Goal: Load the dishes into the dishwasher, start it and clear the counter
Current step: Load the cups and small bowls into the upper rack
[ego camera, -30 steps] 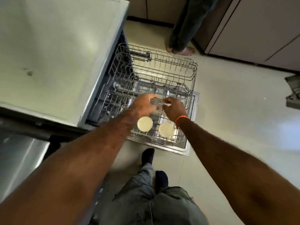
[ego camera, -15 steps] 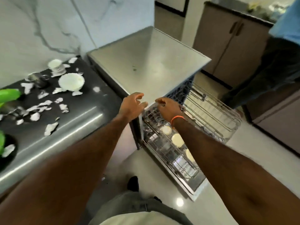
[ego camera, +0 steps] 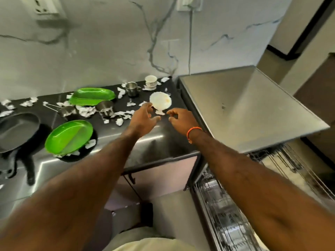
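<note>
the fingers (ego camera: 149, 105) of the left hand (ego camera: 143, 118) are loose and spread and hold nothing; the tips are right at the left rim of the white bowl (ego camera: 160, 103), touching it or almost. the right hand (ego camera: 181, 119) is loosely curled and holds nothing too, just near the bowl's front side. the bowl sits near the back right corner of the dark surface (ego camera: 163, 140), close to the edge by the dishwasher (ego camera: 250, 109). it looks hard and stiff, likely light, and it could break if it falls. there is a yellow smear inside, so it may be a bit slippery. a good way is to take it by the rim on two sides, one hand each. around it lie white paper scraps (ego camera: 119, 121), a steel cup (ego camera: 131, 88), a small white cup (ego camera: 150, 80), two green plates (ego camera: 69, 136) and a black pan (ego camera: 17, 130). the wire rack (ego camera: 226, 214) waits low on the right.
</note>
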A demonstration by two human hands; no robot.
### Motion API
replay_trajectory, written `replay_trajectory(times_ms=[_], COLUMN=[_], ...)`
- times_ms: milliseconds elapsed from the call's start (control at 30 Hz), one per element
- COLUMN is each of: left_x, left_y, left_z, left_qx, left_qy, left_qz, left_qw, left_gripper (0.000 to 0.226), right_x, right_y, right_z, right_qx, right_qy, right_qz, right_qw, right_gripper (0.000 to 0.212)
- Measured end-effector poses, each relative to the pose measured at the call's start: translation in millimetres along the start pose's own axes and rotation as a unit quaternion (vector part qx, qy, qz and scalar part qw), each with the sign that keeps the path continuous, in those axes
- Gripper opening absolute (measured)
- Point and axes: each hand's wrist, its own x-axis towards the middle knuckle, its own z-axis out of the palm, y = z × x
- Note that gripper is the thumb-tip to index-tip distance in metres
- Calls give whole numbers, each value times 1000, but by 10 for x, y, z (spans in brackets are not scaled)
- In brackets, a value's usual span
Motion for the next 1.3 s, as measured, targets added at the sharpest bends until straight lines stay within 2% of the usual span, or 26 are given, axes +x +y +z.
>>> replay_trajectory(times_ms=[333, 700, 833, 933, 1033, 1300], left_x=[908, 2009, 2474, 2712, 2837, 2709], left_y=[-919, -1258, -1299, -1400, -1487, -1440], left_z=[-855, -1016, -878, -746, -624, -666], left_qx=[55, 62, 66, 74, 78, 38], left_qy=[82, 20, -9, -37, -70, -25], left_qz=[-38, -23, -24, -37, -42, -34], left_qw=[994, 998, 997, 996, 994, 998], left_gripper=[66, 68, 71, 80, 84, 69], right_x=[1216, 2327, 2731, 2899, 2944, 2759], right_y=[-715, -853, -753, -702, -661, -681], right_z=[961, 1307, 1388, 1465, 1537, 1498], right_qx=[-3, -55, -73, -86, -79, 0], right_qy=[-45, 4, -28, -69, -72, -47], right_qz=[-33, 14, 52, 77, 82, 81], right_qw=[998, 998, 996, 991, 991, 996], right_gripper=[33, 53, 68, 66, 58, 64])
